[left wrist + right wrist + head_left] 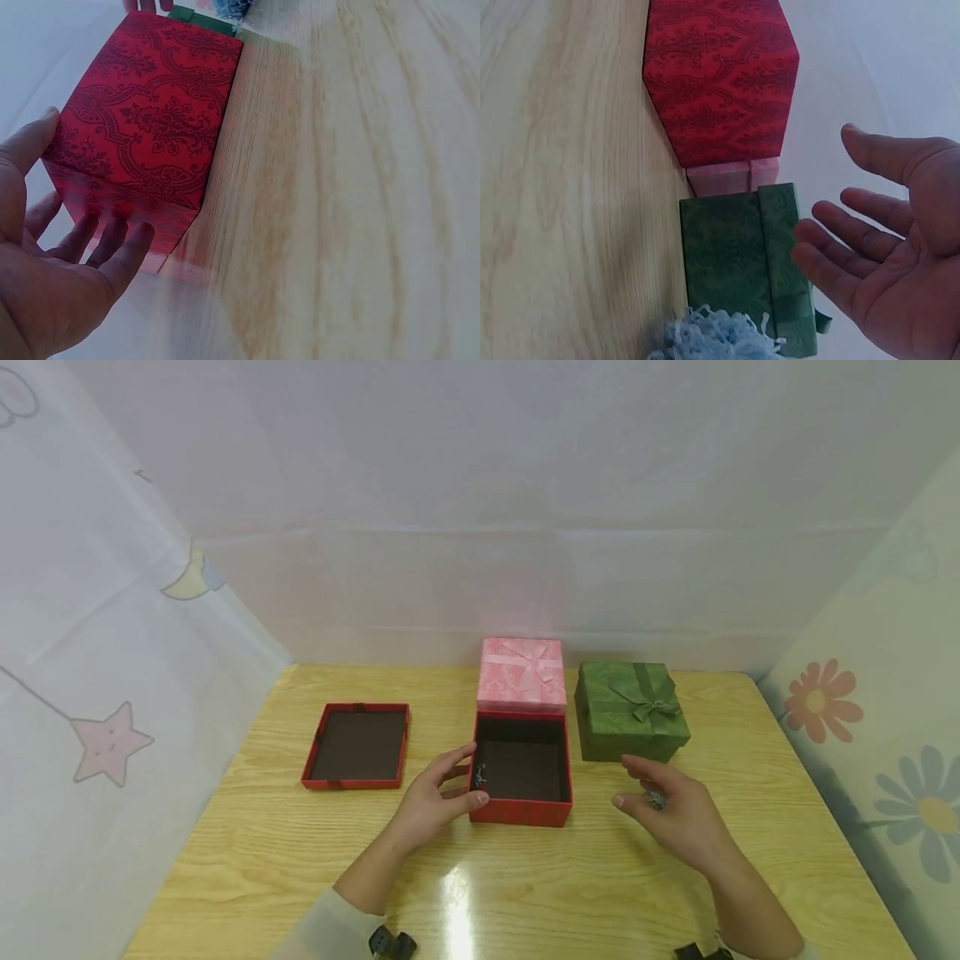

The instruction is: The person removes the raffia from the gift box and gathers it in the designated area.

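Note:
An uncovered red patterned gift box [521, 812], dark inside, stands in the middle of the table. My left hand [435, 802] holds it at the left: the thumb lies at the near left corner, the fingertips against the left wall. A few pale shreds [481, 774] show inside by that wall. My right hand [675, 814] is held apart from the box, fingers spread and relaxed, gripping nothing. Beneath it in the head view, partly hidden, is pale blue crinkled shredded filler [656, 799]; the right wrist view shows this blue filler [720, 337] more fully, near the green box.
To the left lies a red-rimmed lid [356, 783], dark inside facing up. Directly behind the red box is a pink box [522, 672] with a bow. A green gift box [626, 702] with a ribbon stands at the back right. Printed cloth hangs around the wooden table [247, 860].

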Demonstrator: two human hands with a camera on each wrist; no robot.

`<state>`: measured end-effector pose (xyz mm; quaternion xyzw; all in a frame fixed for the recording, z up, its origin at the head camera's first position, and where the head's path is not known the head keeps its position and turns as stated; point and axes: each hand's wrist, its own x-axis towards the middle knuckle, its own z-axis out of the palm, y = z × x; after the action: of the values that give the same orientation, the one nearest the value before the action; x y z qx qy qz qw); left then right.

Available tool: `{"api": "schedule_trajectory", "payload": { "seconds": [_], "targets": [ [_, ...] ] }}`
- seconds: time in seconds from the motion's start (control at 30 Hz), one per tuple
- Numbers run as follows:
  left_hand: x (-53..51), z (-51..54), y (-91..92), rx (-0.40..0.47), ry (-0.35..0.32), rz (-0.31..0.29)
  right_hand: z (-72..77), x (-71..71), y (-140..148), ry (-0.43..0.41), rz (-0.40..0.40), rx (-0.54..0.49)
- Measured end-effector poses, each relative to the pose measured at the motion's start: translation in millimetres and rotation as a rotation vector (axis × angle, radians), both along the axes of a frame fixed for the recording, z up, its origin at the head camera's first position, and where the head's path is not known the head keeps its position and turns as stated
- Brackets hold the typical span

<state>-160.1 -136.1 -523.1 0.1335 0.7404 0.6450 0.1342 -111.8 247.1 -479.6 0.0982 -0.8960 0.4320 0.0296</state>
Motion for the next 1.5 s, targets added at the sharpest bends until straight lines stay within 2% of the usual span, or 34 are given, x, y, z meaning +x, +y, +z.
{"api": "schedule_trajectory", "payload": {
  "seconds": [0.33, 0.53, 0.73, 1.03, 1.23, 1.5],
  "targets": [
    [-0.3, -1.0, -0.2, 0.000, 0.013, 0.005, -7.0, -10.5, -27, 0.018, 0.137, -0.060],
    [0.0, 0.8, 0.4, 0.001, 0.011, 0.007, -14.1, -15.6, -42, -0.025, 0.185, -0.084],
    [-0.7, -1.0, 0.1, 0.008, 0.015, 0.009, -18.4, -19.2, -51, -0.091, 0.195, -0.076],
    [-0.2, 0.5, 0.3, -0.001, 0.003, 0.012, -22.8, -21.6, -55, -0.096, 0.171, 0.020],
    [0.4, 1.4, 0.6, 0.004, -0.005, 0.014, -25.3, -21.0, -56, -0.090, 0.167, 0.036],
    [0.8, 1.7, 1.1, -0.001, -0.010, 0.012, -23.7, -20.5, -57, -0.126, 0.164, 0.023]
  ]
}}
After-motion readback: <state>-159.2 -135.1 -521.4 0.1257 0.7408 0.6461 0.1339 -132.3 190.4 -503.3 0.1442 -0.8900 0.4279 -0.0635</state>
